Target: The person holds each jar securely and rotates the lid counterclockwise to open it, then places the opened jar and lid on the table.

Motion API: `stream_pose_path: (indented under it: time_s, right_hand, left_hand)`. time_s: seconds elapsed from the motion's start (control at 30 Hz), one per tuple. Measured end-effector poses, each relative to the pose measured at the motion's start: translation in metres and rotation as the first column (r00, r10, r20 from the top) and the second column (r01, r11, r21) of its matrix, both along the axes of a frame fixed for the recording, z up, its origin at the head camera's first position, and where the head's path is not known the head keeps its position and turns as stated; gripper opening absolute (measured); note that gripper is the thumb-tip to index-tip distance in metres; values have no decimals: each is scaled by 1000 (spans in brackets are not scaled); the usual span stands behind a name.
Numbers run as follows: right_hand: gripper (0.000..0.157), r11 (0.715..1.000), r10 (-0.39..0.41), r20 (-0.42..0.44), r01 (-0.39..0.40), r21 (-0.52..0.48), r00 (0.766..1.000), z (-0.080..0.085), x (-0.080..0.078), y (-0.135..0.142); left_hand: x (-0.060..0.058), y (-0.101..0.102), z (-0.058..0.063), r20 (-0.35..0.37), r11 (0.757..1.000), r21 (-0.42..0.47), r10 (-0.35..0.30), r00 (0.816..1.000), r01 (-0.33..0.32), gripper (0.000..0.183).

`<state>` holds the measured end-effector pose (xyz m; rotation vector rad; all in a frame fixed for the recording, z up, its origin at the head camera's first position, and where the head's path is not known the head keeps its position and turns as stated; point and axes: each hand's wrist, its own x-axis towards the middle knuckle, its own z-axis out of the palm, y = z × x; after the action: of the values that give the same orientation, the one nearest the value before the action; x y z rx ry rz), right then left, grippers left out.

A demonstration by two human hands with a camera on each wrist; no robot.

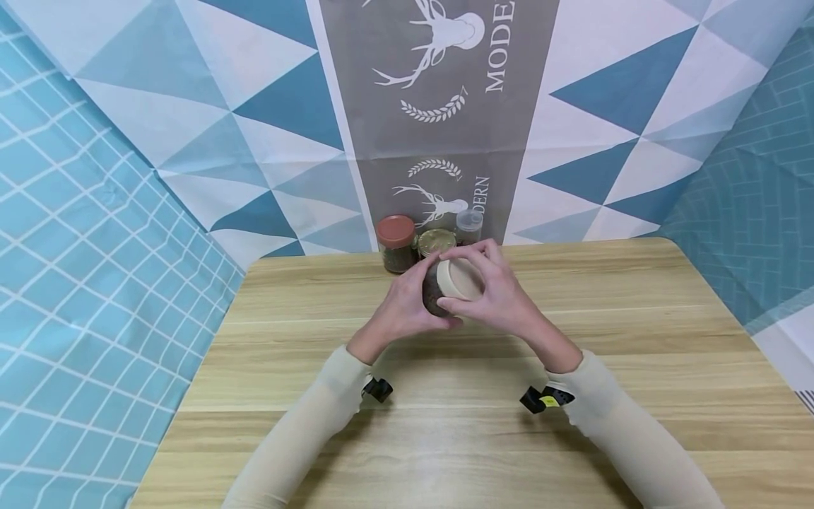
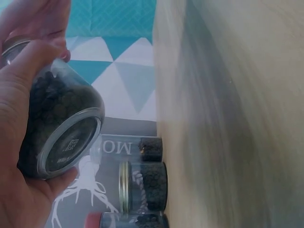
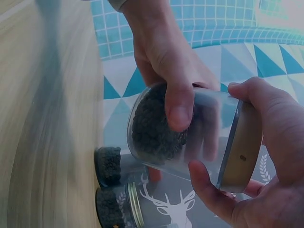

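A clear glass jar (image 3: 152, 126) partly filled with dark pieces is held tilted above the table between both hands. My left hand (image 1: 403, 300) grips the jar's body, its thumb lying along the glass in the right wrist view. Around the cream lid (image 3: 244, 147) curl the fingers and thumb of my right hand (image 1: 502, 290). The lid sits on the jar; whether it is loose cannot be told. In the left wrist view, the jar's round base (image 2: 71, 142) faces the camera.
Behind the hands, at the wooden table's (image 1: 432, 431) back edge, stand a red-lidded jar (image 1: 396, 244), a gold-lidded jar (image 1: 437, 242) and a narrower jar with a clear lid (image 1: 469, 225). A patterned cloth (image 1: 439, 134) hangs right behind them.
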<state>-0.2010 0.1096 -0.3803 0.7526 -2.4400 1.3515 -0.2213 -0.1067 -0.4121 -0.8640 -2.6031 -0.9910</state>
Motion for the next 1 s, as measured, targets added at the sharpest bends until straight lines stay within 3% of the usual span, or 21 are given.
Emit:
stream_pose_path:
  time_s: [0.27,0.63,0.8,1.0]
  right_hand:
    - [65,999,17,0,-17,27,1000,-2,0,0]
    - [64,999,14,35,-15,41,999,2,1,0]
    - [67,997,33,69,-37,67,997,7,1,0]
    - [82,997,48,167,-56,48,985,19,-1,10]
  left_hand:
    - [4,1,-6,-29,999,13,31,999,-31,104]
    - [7,2,-6,-62,999,14,49,997,-49,97]
    - [8,0,-5,-76,997,26,74,994,-72,96]
    - [10,-2,-2,-132,994,41,108,985,-103,95]
